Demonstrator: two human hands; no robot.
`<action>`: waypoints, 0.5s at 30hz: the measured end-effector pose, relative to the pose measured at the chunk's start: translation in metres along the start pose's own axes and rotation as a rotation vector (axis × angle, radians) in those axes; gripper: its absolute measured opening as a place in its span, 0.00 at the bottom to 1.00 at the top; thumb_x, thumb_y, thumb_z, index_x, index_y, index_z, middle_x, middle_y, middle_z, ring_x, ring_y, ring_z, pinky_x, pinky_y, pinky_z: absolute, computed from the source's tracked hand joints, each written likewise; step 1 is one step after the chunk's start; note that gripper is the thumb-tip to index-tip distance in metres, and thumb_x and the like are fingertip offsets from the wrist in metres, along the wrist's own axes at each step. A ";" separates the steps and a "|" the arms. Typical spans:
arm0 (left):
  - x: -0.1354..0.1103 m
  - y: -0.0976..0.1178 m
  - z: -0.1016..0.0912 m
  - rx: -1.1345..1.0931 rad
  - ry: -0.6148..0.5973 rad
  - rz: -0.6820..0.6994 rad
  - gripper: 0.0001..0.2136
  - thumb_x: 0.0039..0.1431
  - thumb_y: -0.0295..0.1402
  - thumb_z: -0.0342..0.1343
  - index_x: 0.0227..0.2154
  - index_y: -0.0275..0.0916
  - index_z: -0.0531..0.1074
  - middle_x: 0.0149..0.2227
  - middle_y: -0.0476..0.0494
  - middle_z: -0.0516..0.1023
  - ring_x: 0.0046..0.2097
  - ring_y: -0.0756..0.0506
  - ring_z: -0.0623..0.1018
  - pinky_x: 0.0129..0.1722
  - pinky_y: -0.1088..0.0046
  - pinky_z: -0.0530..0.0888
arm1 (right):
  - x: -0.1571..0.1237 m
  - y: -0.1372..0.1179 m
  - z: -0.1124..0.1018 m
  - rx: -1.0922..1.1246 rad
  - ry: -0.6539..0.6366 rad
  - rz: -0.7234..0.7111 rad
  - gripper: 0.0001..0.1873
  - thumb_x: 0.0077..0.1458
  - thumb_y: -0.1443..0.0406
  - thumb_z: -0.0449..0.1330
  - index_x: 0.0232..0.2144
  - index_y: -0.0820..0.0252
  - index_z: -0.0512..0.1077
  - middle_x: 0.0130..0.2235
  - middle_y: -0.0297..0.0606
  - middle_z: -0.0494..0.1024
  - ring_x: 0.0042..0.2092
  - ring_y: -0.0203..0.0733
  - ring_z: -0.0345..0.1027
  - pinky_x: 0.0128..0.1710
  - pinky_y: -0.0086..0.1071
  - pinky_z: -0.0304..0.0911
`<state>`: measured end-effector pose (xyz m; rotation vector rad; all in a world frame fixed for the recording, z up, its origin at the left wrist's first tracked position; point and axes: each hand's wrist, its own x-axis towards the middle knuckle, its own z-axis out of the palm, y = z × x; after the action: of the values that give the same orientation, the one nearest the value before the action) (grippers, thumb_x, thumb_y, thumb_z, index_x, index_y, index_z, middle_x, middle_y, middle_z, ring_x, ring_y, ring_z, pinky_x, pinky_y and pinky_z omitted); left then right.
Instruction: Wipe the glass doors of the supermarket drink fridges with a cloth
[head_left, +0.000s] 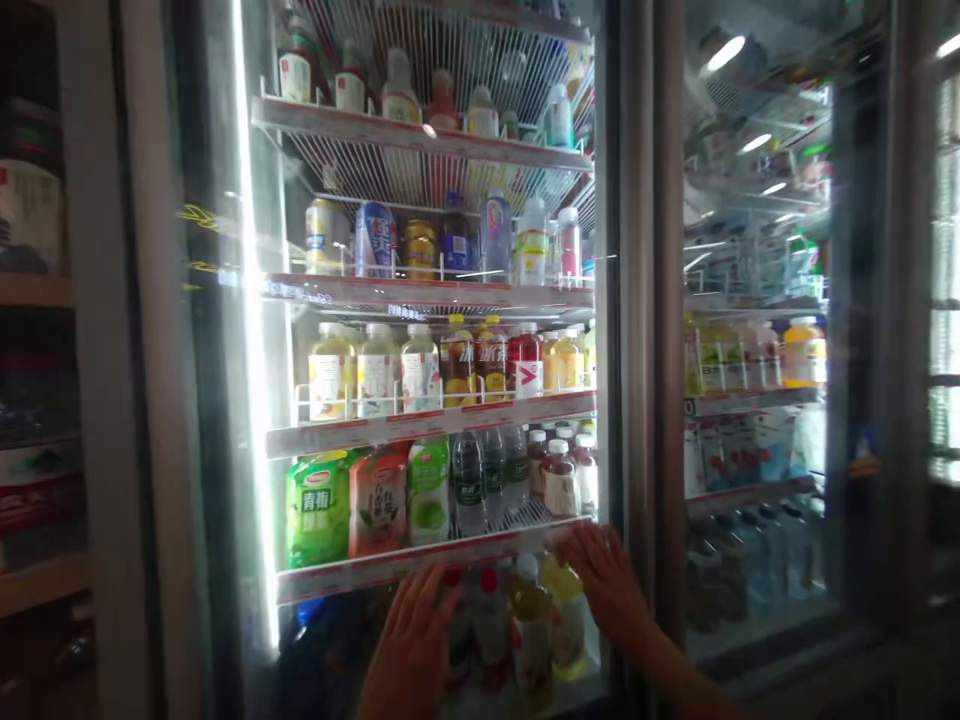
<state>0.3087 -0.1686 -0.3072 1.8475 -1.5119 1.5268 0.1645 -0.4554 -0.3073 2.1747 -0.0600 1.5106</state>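
Note:
My left hand [411,640] is raised at the bottom middle, its fingers stretched upward and nothing in them. The fingertips come up just below the front edge of a fridge shelf [352,578]. Farther right, my right hand [604,585] reaches in from the lower right with fingers extended, slightly blurred, over the right end of that shelf edge. I cannot tell whether either hand touches the shelf or glass. Behind and between the hands stand bottles with red caps [489,620] and bottles of yellow drink [531,620] on the lowest level.
Green pouch-like bottles [319,510], a red one [377,500] and clear water bottles [469,480] fill the shelf above. Higher racks hold juice bottles [331,370] and cans [375,240]. A metal door frame [660,300] separates a second fridge on the right. Wooden shelving [37,290] stands left.

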 end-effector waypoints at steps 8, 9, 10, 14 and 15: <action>0.013 -0.002 0.001 -0.009 0.038 -0.031 0.21 0.50 0.22 0.45 0.48 0.41 0.66 0.59 0.42 0.61 0.60 0.43 0.60 0.54 0.64 0.65 | -0.012 -0.001 0.012 0.050 0.168 0.377 0.36 0.56 0.75 0.40 0.64 0.55 0.35 0.67 0.38 0.35 0.65 0.48 0.38 0.59 0.46 0.54; 0.011 -0.005 0.000 -0.006 0.042 -0.021 0.22 0.50 0.23 0.46 0.49 0.41 0.66 0.59 0.42 0.61 0.60 0.43 0.61 0.54 0.65 0.65 | -0.030 -0.008 0.015 0.038 0.143 0.385 0.36 0.56 0.76 0.40 0.64 0.54 0.36 0.67 0.37 0.36 0.65 0.47 0.38 0.59 0.45 0.54; 0.009 -0.010 0.000 0.001 0.051 -0.016 0.22 0.50 0.23 0.46 0.49 0.42 0.65 0.59 0.42 0.61 0.60 0.43 0.61 0.54 0.65 0.65 | -0.043 -0.011 0.017 0.038 0.119 0.372 0.35 0.56 0.75 0.40 0.64 0.54 0.37 0.66 0.37 0.38 0.65 0.47 0.39 0.58 0.46 0.55; 0.019 -0.038 -0.002 0.037 0.103 -0.078 0.20 0.52 0.25 0.46 0.50 0.40 0.64 0.58 0.39 0.62 0.60 0.41 0.60 0.54 0.61 0.65 | 0.005 0.020 0.015 0.083 0.164 0.375 0.35 0.57 0.73 0.42 0.64 0.53 0.36 0.66 0.39 0.40 0.64 0.50 0.42 0.58 0.49 0.55; 0.025 -0.045 -0.004 0.042 0.120 -0.102 0.20 0.52 0.26 0.47 0.50 0.40 0.63 0.58 0.38 0.61 0.60 0.40 0.60 0.54 0.60 0.65 | 0.037 0.027 0.012 0.091 0.207 0.400 0.34 0.58 0.73 0.41 0.64 0.53 0.36 0.66 0.40 0.39 0.65 0.50 0.41 0.58 0.50 0.53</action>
<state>0.3417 -0.1607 -0.2680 1.7911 -1.3221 1.6020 0.1814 -0.4756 -0.2679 2.1505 -0.3827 1.9862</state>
